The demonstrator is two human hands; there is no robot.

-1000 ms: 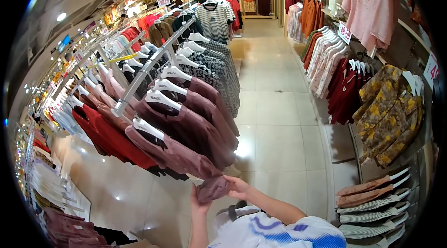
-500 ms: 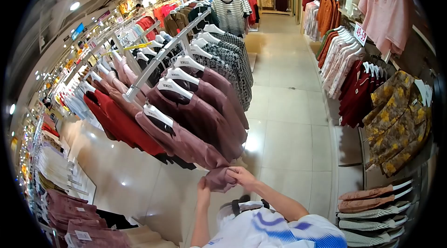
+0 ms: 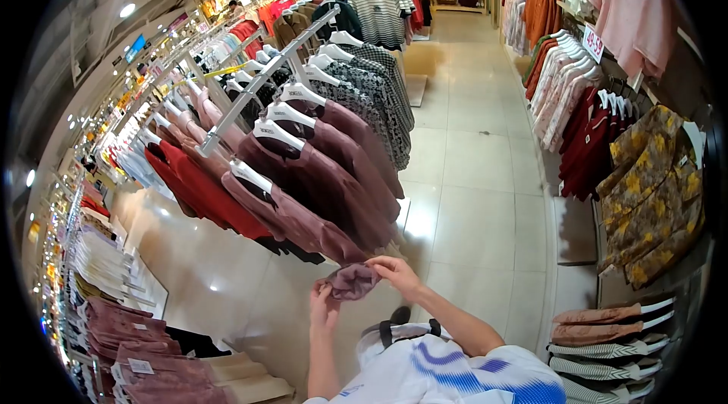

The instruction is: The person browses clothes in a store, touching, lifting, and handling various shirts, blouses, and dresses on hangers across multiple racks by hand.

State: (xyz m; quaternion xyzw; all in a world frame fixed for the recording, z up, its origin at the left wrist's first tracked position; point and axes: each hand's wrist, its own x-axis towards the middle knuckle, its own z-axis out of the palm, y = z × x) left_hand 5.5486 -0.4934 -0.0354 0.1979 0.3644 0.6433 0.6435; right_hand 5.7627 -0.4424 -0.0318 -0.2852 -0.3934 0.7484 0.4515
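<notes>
A mauve top (image 3: 292,218) hangs from a white hanger at the near end of the metal rack. Its lower end (image 3: 353,281) is gathered and turned up between my hands; whether this is a cuff or the hem I cannot tell. My left hand (image 3: 323,305) pinches the left side of the bunched cloth with thumb and fingers. On the opposite side, my right hand (image 3: 397,275) grips the cloth's upper right edge. More mauve tops (image 3: 345,169) hang just behind it on the same rack.
Patterned black-and-white tops (image 3: 379,104) and red garments (image 3: 193,184) fill the rack (image 3: 265,89). Along the right wall hang maroon shirts (image 3: 588,150) and a yellow-flowered garment (image 3: 656,195). Folded mauve clothes (image 3: 144,347) are at lower left. A tiled aisle (image 3: 474,161) runs between.
My left hand has moved slightly left and turned, its fingers now up at the cloth. The bunched end is spread wider and opened out. The view has shifted a little.
</notes>
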